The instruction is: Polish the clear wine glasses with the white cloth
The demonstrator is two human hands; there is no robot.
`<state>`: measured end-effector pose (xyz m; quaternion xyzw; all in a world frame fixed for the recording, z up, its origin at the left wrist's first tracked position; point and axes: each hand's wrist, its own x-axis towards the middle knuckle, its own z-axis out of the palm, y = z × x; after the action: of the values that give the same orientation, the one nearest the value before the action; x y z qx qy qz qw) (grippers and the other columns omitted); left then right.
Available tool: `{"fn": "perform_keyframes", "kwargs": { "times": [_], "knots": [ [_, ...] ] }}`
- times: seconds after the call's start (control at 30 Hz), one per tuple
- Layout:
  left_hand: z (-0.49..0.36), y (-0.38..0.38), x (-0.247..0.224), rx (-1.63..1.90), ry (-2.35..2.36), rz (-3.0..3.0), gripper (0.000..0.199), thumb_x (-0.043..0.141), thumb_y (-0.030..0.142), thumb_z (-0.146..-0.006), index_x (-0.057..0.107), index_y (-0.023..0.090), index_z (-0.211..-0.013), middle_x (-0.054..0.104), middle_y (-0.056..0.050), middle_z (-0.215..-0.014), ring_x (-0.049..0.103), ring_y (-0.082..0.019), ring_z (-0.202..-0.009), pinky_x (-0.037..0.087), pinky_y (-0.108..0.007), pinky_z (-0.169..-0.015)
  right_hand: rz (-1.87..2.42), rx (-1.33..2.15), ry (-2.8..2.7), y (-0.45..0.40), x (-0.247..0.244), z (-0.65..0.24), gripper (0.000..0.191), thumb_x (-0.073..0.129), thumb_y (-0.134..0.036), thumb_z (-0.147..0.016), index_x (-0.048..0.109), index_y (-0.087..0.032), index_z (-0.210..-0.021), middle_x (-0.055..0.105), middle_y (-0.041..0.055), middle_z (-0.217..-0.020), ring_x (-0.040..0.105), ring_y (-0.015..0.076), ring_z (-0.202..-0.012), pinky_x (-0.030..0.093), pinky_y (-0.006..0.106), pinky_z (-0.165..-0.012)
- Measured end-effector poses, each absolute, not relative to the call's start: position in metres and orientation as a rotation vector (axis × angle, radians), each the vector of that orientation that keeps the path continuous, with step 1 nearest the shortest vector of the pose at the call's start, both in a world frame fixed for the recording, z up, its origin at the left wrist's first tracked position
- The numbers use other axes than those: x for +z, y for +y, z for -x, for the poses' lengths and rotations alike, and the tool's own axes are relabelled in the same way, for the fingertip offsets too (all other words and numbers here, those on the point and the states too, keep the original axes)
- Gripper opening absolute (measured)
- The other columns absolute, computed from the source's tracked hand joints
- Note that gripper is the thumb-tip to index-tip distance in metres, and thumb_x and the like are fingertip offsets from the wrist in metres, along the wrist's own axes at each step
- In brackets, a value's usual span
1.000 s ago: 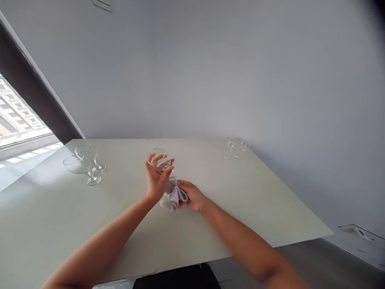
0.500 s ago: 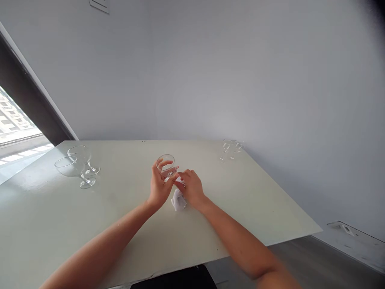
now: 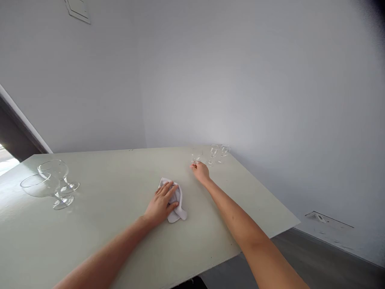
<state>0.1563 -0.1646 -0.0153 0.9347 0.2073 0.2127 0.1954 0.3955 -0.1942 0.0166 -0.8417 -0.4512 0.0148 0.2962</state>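
My left hand [image 3: 162, 202] lies with its fingers spread on a white cloth [image 3: 177, 208] at the middle of the table. Farther off and to the right, my right hand [image 3: 200, 171] is closed at the lower part of a clear glass [image 3: 197, 153]; its bowl shows faintly above the fingers, and its foot is hidden. Just right of that glass stand two small stemmed glasses [image 3: 214, 151] [image 3: 224, 151], near the table's back right corner.
Two large wide-bowled glasses [image 3: 49, 188] [image 3: 65, 176] stand on the left part of the pale table [image 3: 120, 176]. Grey walls rise behind the table and along its right. The table's right edge slants toward me.
My right hand has moved away and right with the glass, near the two small glasses. My left hand has let go of the glass and come down on the cloth, which is more spread out. The view has shifted.
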Motion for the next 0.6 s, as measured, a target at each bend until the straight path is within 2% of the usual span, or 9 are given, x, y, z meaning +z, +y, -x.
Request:
{"fn": "perform_keyframes", "kwargs": {
  "times": [0.07, 0.17, 0.3, 0.47, 0.6],
  "knots": [
    [-0.157, -0.164, -0.022, 0.544, 0.498, -2.737, 0.050, 0.046, 0.038, -0.083, 0.035, 0.031, -0.131, 0.034, -0.003, -0.139, 0.028, -0.026, -0.129, 0.023, -0.047, -0.105, 2.305, 0.073, -1.104, -0.189, 0.011, -0.419, 0.020, 0.047, -0.029, -0.082, 0.064, -0.018, -0.081, 0.066, 0.0047, -0.082, 0.059, 0.0159, -0.076, 0.038, 0.022, -0.061],
    [-0.158, -0.163, -0.025, 0.525, 0.495, -2.783, 0.048, 0.043, 0.039, -0.084, 0.035, 0.030, -0.131, 0.035, -0.003, -0.139, 0.029, -0.025, -0.128, 0.024, -0.047, -0.105, 2.374, 0.113, -0.998, -0.184, 0.001, -0.441, 0.020, 0.047, -0.028, -0.082, 0.064, -0.017, -0.079, 0.066, 0.0053, -0.083, 0.060, 0.0162, -0.075, 0.039, 0.023, -0.059],
    [-0.157, -0.163, -0.023, 0.525, 0.491, -2.797, 0.048, 0.042, 0.039, -0.085, 0.035, 0.029, -0.132, 0.035, -0.004, -0.138, 0.029, -0.024, -0.128, 0.024, -0.046, -0.105, 2.439, 0.175, -0.912, -0.177, -0.008, -0.457, 0.020, 0.046, -0.029, -0.085, 0.062, -0.016, -0.088, 0.064, 0.0063, -0.091, 0.059, 0.0158, -0.079, 0.045, 0.026, -0.065],
    [-0.156, -0.165, -0.021, 0.526, 0.501, -2.794, 0.048, 0.044, 0.038, -0.084, 0.036, 0.029, -0.131, 0.037, -0.004, -0.137, 0.031, -0.024, -0.127, 0.025, -0.046, -0.105, 2.493, 0.245, -0.875, -0.169, -0.014, -0.470, 0.029, 0.049, -0.032, -0.086, 0.052, -0.016, -0.110, 0.054, 0.0075, -0.110, 0.056, 0.0172, -0.091, 0.048, 0.038, -0.078],
    [-0.156, -0.166, -0.020, 0.532, 0.511, -2.787, 0.048, 0.045, 0.037, -0.084, 0.037, 0.030, -0.130, 0.037, -0.003, -0.137, 0.031, -0.024, -0.127, 0.026, -0.046, -0.105, 2.488, 0.227, -0.889, -0.166, -0.015, -0.477, 0.029, 0.049, -0.032, -0.086, 0.052, -0.015, -0.109, 0.055, 0.0073, -0.108, 0.056, 0.0172, -0.091, 0.048, 0.037, -0.077]
  ]
}}
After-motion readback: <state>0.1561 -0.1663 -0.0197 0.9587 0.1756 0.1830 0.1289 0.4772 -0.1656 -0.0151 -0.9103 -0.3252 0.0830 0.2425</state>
